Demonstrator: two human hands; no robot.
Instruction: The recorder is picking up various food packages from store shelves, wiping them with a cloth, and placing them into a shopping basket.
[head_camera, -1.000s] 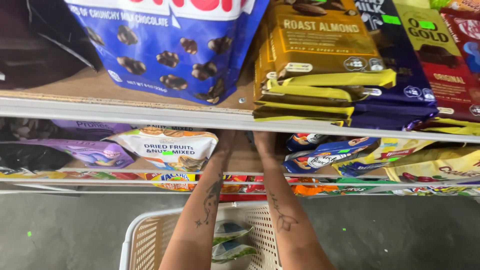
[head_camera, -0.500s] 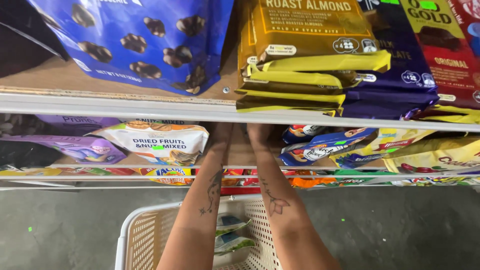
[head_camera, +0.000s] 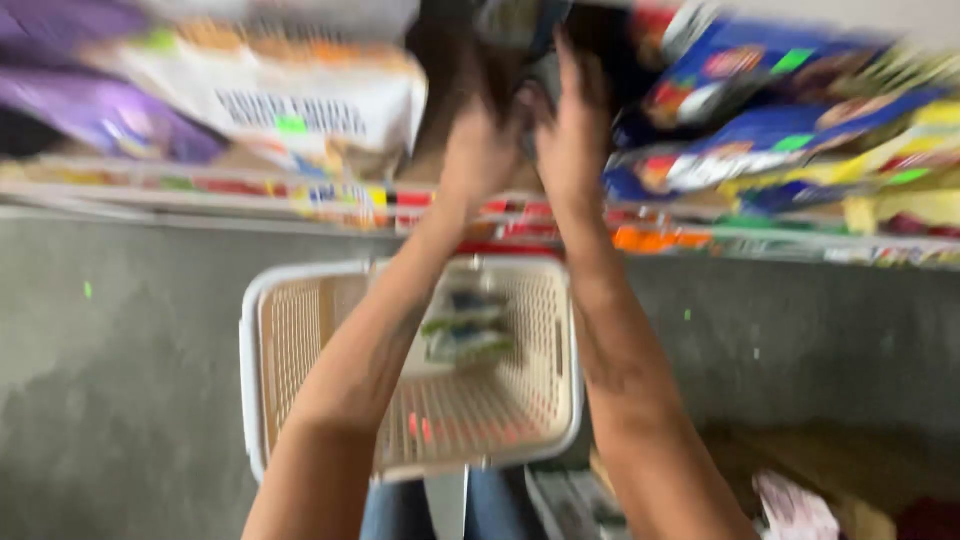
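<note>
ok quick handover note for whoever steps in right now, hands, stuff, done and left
Left hand: raised into the gap on the shelf, fingers around a dark packet; blur hides the grip.
Right hand: close beside it, on the same packet, grip equally unclear.
Things: white basket on the grey floor below the arms, a few green-and-white packets inside. White snack bag left of the hands, blue and yellow bags to the right.
Done: some packets are in the basket.
Left: the dark packet is at shelf level, not in the basket.
</note>
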